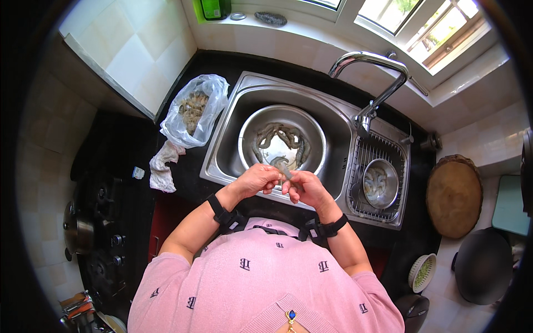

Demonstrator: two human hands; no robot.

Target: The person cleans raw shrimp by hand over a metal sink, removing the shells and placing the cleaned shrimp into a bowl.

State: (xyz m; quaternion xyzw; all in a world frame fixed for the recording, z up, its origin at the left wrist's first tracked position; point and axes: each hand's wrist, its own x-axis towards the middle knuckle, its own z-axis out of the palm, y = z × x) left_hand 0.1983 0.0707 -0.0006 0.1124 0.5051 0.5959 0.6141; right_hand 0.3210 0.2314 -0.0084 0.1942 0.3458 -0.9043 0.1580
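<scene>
Between the fingers of both my hands is a raw shrimp [282, 165], held over the near rim of a large stainless steel bowl [246, 125]. My left hand [259, 180] pinches it from the left. My right hand [307, 187] has its fingers on the lower end, which they partly hide. Several whole raw shrimp [305, 145] lie along the inside wall of that bowl, which sits in the left sink basin [339, 166]. In a smaller metal bowl [394, 180], on a wire rack in the right basin, lie several pale shrimp [375, 183] that look peeled.
Left of the sink, a clear plastic bag [175, 120] holds what look like shrimp shells and heads [193, 109], beside a crumpled white cloth [163, 168]. A chrome faucet [399, 83] arches over the divider. Rightward stands a round wooden chopping board [454, 195]; a gas stove [106, 233] is left.
</scene>
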